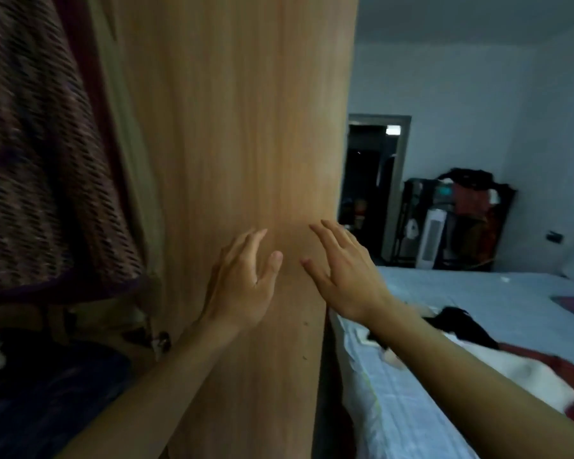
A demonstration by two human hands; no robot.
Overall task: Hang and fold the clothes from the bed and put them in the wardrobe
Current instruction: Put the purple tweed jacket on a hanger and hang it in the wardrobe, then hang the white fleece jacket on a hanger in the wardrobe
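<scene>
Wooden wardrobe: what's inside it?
A brown-and-purple patterned knit garment hangs at left; dark blue fabric lies below it. The light wooden door covers the rest of the interior.

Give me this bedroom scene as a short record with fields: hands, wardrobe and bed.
left hand: open, fingers spread, before light wooden wardrobe door
right hand: open, beside the left, holding nothing
hanging: brown patterned knit garment, left of door
bed: light blue sheet; black garment and white garment lie unfolded
</scene>
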